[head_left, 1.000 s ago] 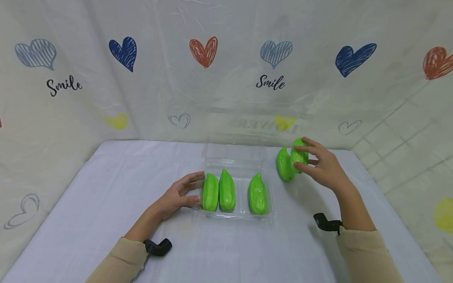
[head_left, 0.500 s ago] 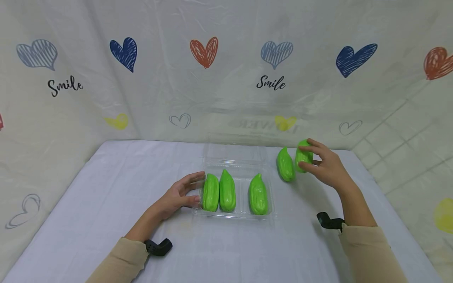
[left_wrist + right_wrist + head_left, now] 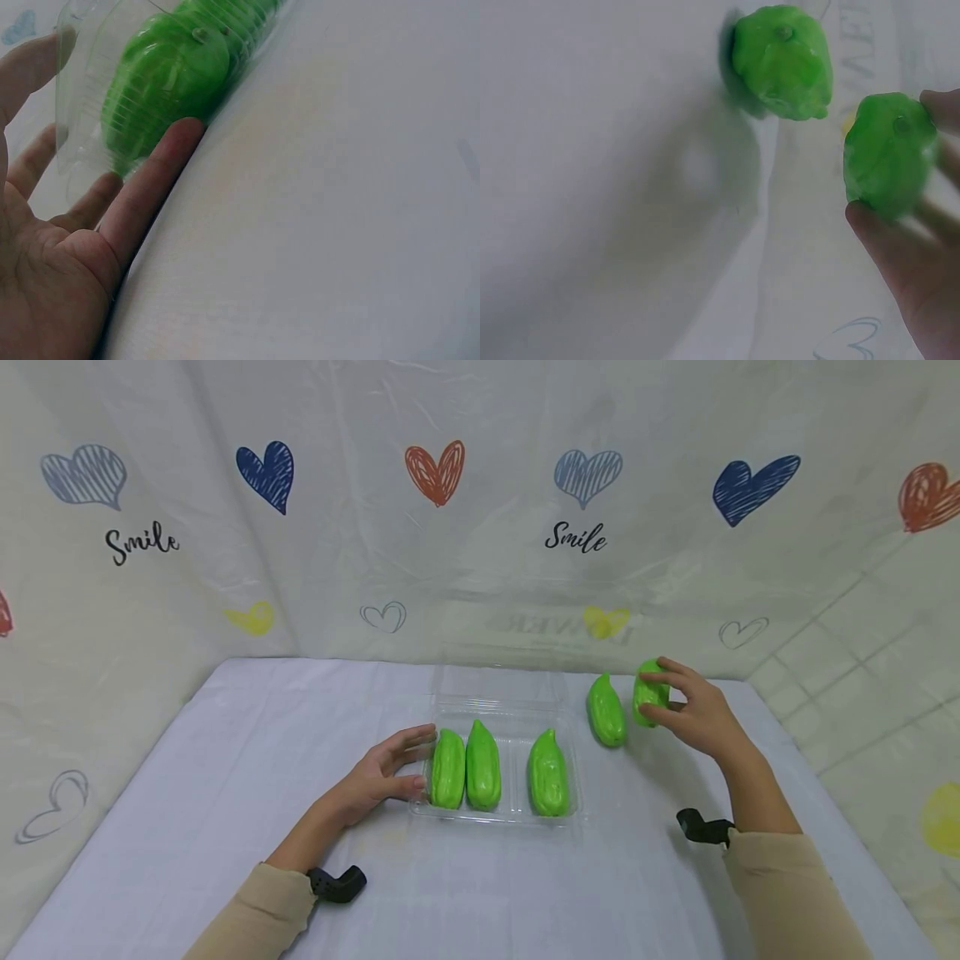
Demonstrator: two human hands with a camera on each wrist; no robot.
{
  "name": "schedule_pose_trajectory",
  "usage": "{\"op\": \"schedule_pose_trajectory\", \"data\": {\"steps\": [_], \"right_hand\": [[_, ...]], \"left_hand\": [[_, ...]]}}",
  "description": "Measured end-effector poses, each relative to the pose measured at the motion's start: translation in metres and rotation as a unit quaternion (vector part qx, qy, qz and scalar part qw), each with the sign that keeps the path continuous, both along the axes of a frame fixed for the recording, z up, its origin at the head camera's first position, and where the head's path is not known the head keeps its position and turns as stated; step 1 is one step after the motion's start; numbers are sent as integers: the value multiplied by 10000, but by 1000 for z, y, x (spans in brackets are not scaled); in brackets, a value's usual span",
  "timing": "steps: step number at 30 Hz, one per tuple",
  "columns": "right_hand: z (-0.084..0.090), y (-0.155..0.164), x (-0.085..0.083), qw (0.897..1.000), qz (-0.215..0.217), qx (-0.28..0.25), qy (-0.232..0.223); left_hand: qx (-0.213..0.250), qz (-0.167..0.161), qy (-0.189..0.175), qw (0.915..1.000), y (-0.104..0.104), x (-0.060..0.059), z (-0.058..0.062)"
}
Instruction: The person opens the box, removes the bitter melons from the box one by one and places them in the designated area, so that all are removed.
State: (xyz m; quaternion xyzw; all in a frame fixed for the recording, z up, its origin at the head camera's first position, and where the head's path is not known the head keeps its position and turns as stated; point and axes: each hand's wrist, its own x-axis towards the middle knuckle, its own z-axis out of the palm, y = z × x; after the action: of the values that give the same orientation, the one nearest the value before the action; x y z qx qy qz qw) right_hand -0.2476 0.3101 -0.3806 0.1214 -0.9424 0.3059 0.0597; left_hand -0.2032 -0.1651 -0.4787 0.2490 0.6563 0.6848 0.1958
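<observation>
my right hand [image 3: 693, 714] pinches 1 green gourd [image 3: 649, 692] between thumb and fingertips, lifted at the far right of the table [image 3: 225, 793], just right of another loose gourd [image 3: 606, 710] lying there. the clear tray [image 3: 517, 814] sits near centre with 3 gourds [image 3: 483, 766] in it and a free slot between the second and third. my left hand [image 3: 375, 777] lies relaxed, fingers straight against the tray's left wall. i judge it best to keep that brace firm, hold the grip mid-body and keep the gourd lengthwise with the others.
</observation>
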Motion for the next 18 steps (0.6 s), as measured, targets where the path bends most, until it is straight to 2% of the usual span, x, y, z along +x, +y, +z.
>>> {"op": "schedule_pose_trajectory", "data": {"steps": [8, 18], "right_hand": [[-4, 5, -2, 9998, -67, 121, -160], [-10, 11, -7, 9993, -129, 217, -262]], "left_hand": [[-79, 28, -31, 10000, 0, 1, 2], [31, 6, -58, 10000, 0, 1, 1]]}}
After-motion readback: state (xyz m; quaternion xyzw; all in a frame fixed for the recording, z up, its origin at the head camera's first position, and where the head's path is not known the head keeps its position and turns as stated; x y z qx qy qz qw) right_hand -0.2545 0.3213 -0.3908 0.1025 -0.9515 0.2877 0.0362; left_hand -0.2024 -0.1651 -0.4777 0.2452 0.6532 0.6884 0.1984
